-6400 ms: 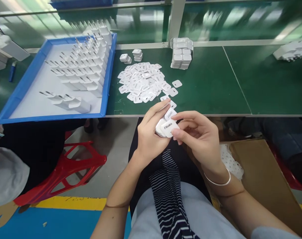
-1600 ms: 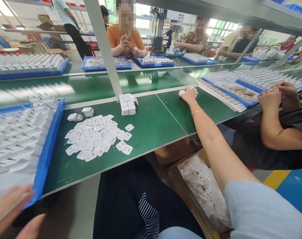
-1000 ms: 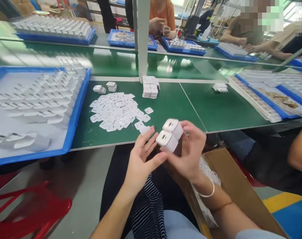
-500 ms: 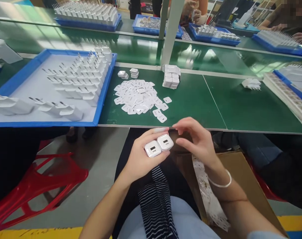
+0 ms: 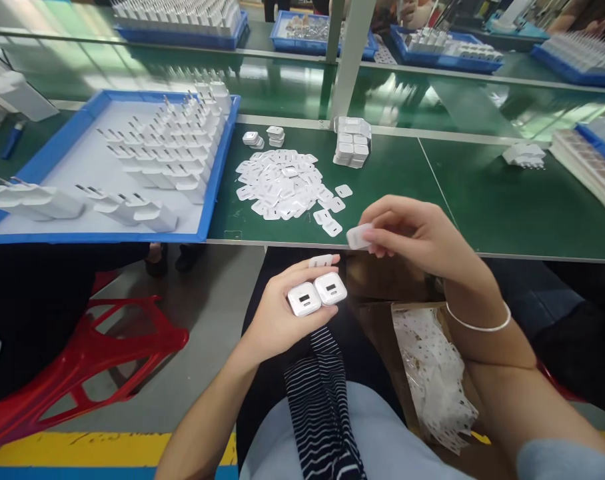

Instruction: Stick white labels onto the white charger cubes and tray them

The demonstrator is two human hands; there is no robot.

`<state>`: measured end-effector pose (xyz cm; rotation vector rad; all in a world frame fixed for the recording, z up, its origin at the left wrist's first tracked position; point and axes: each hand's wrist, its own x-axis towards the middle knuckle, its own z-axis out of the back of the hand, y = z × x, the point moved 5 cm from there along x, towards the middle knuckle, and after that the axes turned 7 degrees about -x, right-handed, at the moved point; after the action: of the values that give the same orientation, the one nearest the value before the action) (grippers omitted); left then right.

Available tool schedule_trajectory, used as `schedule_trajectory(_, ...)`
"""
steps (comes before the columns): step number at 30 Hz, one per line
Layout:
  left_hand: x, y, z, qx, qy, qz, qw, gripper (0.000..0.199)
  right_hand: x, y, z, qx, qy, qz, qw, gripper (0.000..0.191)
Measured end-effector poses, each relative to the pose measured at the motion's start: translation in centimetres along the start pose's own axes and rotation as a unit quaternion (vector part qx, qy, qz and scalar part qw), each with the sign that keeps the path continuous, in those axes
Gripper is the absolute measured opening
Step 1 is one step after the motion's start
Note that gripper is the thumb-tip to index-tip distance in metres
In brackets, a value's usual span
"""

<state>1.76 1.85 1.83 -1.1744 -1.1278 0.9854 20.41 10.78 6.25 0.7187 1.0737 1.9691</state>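
Two white charger adapters (image 5: 316,293) sit side by side in my left hand (image 5: 282,310), port faces up, each with a dark slot and a smaller one. Fingers and thumb close around them. A small white strip (image 5: 321,261) lies on a finger of that hand; whether it is tape or a plate I cannot tell. My right hand (image 5: 417,233) pinches a thin white rounded plate (image 5: 358,236) by one edge, to the right of and above the adapters. Beyond lies a pile of similar slotted plates (image 5: 282,183) on the green table (image 5: 397,180).
On the left a blue-rimmed tray (image 5: 147,237) holds rows of white plug adapters with upright pins. A stack of white blocks (image 5: 352,142) stands by the metal post (image 5: 346,73). Below my right arm, an open cardboard box (image 5: 382,333) contains white perforated sheets (image 5: 432,373). A red stool (image 5: 127,353) stands left.
My right hand has moved right and up, away from the adapters, and now shows a white plate between its fingertips. My left hand still holds both adapters. The view has shifted slightly.
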Motion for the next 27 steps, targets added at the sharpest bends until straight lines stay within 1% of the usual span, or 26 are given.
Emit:
schedule_trajectory(2,0.0,0.2,0.1,0.043,-0.051,-0.042,0.997,0.043,-1.2,-0.4,-0.8,0.088,-0.054,-0.036,0.994,0.017)
schedule_trajectory(4,0.0,0.3,0.1,0.087,-0.092,-0.086,0.988,0.045,-2.4,-0.8,-2.4,0.138,-0.087,-0.049,0.985,0.016)
schedule_trajectory(5,0.0,0.4,0.0,0.104,-0.107,-0.107,0.983,0.046,-2.9,-0.8,-3.2,0.14,-0.109,-0.045,0.983,0.014)
schedule_trajectory(7,0.0,0.4,-0.1,0.135,-0.127,-0.147,0.972,0.047,-3.8,-0.9,-4.5,0.117,-0.171,-0.03,0.978,0.01)
schedule_trajectory(9,0.0,0.5,-0.3,0.162,-0.134,-0.173,0.962,0.048,-4.5,-1.0,-5.6,0.12,-0.218,-0.029,0.968,0.01)
schedule_trajectory(11,0.0,0.5,-0.5,0.18,-0.135,-0.181,0.957,0.048,-4.9,-1.5,-6.9,0.166,-0.219,-0.055,0.96,0.011)
schedule_trajectory(13,0.0,0.5,-0.6,0.185,-0.133,-0.18,0.957,0.047,-4.9,-1.8,-8.0,0.218,-0.198,-0.08,0.952,0.012)
schedule_trajectory(15,0.0,0.5,-0.7,0.181,-0.134,-0.186,0.956,0.047,-4.9,-2.0,-8.6,0.25,-0.191,-0.09,0.945,0.012)
schedule_trajectory(18,-0.1,0.5,-0.9,0.175,-0.137,-0.201,0.954,0.046,-4.8,-2.1,-8.9,0.277,-0.202,-0.088,0.935,0.011)
schedule_trajectory(22,-0.1,0.4,-0.9,0.171,-0.142,-0.227,0.948,0.046,-4.6,-2.1,-9.0,0.308,-0.219,-0.062,0.924,0.01)
schedule_trajectory(27,0.0,0.4,-0.9,0.159,-0.138,-0.232,0.95,0.047,-4.7,-2.2,-9.2,0.321,-0.231,-0.05,0.917,0.01)
